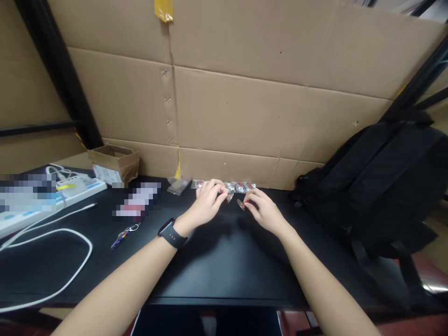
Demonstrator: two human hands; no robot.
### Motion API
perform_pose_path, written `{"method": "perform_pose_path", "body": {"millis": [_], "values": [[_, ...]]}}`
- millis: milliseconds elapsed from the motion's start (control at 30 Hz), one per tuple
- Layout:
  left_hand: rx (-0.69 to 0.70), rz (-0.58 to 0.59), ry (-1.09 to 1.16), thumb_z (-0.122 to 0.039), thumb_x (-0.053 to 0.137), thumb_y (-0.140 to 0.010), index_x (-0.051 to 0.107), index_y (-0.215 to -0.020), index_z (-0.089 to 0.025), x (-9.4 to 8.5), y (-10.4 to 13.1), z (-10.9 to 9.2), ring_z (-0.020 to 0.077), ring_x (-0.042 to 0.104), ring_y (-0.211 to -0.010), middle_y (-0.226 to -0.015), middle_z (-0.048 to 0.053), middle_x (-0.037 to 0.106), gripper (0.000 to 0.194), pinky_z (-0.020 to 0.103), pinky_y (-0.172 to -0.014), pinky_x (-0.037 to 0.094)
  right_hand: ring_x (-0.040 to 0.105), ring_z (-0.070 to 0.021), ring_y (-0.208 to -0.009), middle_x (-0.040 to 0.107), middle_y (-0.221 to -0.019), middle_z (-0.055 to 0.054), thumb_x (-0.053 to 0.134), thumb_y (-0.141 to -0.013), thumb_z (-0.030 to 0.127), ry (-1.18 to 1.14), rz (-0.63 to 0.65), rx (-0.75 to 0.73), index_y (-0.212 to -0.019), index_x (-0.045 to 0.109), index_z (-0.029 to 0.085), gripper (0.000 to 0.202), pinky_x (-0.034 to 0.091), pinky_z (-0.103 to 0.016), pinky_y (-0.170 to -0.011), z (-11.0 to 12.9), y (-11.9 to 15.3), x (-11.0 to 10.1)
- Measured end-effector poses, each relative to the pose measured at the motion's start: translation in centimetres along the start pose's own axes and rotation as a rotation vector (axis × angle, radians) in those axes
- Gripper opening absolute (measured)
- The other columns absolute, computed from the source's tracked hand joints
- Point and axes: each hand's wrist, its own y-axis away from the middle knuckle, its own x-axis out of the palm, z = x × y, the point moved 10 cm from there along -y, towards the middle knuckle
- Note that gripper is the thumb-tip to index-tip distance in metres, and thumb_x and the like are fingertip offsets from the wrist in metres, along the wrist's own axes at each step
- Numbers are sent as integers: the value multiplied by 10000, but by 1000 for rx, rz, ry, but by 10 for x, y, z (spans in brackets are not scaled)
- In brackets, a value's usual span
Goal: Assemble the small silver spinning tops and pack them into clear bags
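Both my hands are above the back of the black table [224, 275]. My left hand [209, 201], with a dark watch [172, 233] on its wrist, pinches a small shiny round disc [230, 196] with some red by the fingers. Just to the right, my right hand [265, 212] grips a similar small disc [241, 204], also with red at the fingertips. The two discs are apart. Behind the hands lie several silvery round pieces in transparent wrappers [241, 187], partly hidden by my left hand. A transparent plastic bag [178, 185] lies left of them.
Cardboard panels [227, 102] close off the back. A black backpack [378, 177] stands at the right. On the left are an open cardboard box [117, 161], a white power strip [84, 190], a white cable [90, 247], a keychain [123, 236] and a blurred-out packet [138, 200].
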Motion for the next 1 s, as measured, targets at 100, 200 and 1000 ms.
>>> {"method": "perform_pose_path", "body": {"millis": [100,200,1000], "values": [[-55,39,306,-396,432,-1019,602,-883,-213,14,-3,16,218,537,-1052,-1058,53,622,285,382,-995,377,610,-207,-1010,633,-1057,-59,525,-970,212,-106,-18,-5,-883,642,241,148,497,-332,-862,0,-1,-2],[-132,64,569,-427,471,-998,613,-878,-196,28,-2,28,210,557,-1020,-1015,59,628,297,351,-989,400,615,-207,-967,632,-1014,-67,515,-975,221,-166,-50,-13,-876,648,227,166,503,-331,-825,-1,-3,-4],[-632,149,1121,-348,637,-871,680,-910,-176,86,28,39,176,556,-911,-989,51,692,181,287,-757,341,628,-222,-932,617,-1000,-78,552,-960,220,-193,-378,-40,-955,645,227,94,527,-373,-885,35,2,-13]]}}
